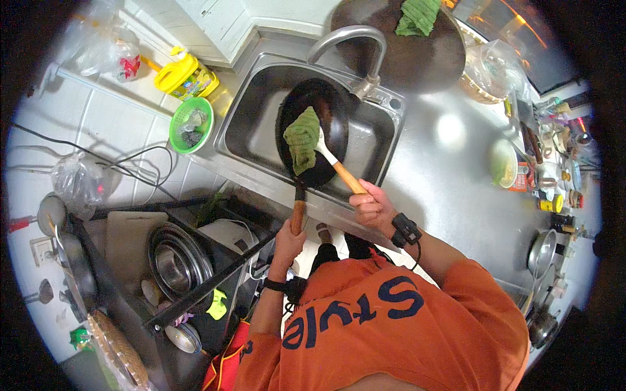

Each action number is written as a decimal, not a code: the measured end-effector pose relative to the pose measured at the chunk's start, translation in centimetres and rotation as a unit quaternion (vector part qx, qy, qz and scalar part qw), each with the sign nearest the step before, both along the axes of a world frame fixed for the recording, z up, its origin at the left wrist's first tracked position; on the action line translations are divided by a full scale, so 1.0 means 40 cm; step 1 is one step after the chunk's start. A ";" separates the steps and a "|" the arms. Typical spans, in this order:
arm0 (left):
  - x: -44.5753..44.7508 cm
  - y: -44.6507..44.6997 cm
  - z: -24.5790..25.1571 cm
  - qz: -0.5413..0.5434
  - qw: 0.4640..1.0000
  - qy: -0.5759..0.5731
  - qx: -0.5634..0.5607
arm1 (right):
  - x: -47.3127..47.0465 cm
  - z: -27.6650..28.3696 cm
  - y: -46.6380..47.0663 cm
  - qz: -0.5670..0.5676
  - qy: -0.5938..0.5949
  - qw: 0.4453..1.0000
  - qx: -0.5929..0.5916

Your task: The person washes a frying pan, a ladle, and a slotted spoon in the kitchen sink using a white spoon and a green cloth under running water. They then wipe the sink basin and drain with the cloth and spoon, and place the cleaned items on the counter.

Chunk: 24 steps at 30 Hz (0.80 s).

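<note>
My left hand (289, 244) grips the wooden handle (298, 215) of a dark wok (335, 117). The wok is tilted over a stainless steel sink (259, 117), its inside facing me. A wood-handled utensil (349, 178) with a white head is in my right hand (372, 205). Its head reaches into the wok, partly hidden by a crumpled green cloth (302, 139). The cloth lies against the wok's inner left side. Whether it rests on the wok or on the utensil's head, I cannot tell.
A curved faucet (352, 34) arches behind the wok. Left of the sink stand a green basket (210, 124) and a yellow container (178, 78). Behind the faucet a large round lid (430, 58) carries another green cloth (418, 17). Nested metal bowls (178, 266) sit on the lower-left rack.
</note>
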<state>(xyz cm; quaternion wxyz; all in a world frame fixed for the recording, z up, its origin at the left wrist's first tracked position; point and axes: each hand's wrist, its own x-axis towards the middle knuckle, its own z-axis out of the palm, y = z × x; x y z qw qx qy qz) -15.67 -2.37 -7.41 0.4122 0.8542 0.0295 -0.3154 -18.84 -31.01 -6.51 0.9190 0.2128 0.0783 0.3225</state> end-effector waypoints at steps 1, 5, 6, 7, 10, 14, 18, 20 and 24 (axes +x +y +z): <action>0.002 0.001 0.007 0.020 0.999 0.033 0.004 | -0.018 0.010 -0.015 -0.010 0.038 0.999 -0.016; 0.013 0.021 0.053 0.042 0.997 0.028 -0.055 | -0.080 0.031 -0.057 -0.041 -0.024 0.999 0.001; 0.014 0.035 0.072 0.053 0.993 0.048 -0.090 | -0.101 0.036 -0.077 -0.041 0.089 0.994 -0.040; 0.020 0.045 0.088 0.058 0.991 0.065 -0.105 | -0.119 0.038 -0.091 -0.042 0.040 0.997 -0.048; 0.023 0.070 0.139 0.074 0.982 0.094 -0.146 | -0.171 0.046 -0.128 -0.058 -0.014 0.995 -0.083; 0.013 0.096 0.206 0.089 0.970 0.133 -0.180 | -0.232 0.114 -0.182 -0.127 0.069 0.950 -0.277; -0.012 0.108 0.258 0.091 0.955 0.162 -0.232 | -0.267 0.182 -0.216 -0.191 0.116 0.792 -0.568; -0.026 0.109 0.279 0.110 0.944 0.170 -0.260 | -0.275 0.175 -0.224 -0.187 0.079 0.651 -0.732; -0.042 0.113 0.313 0.115 0.926 0.191 -0.304 | -0.271 0.067 -0.232 -0.048 0.066 0.272 -0.959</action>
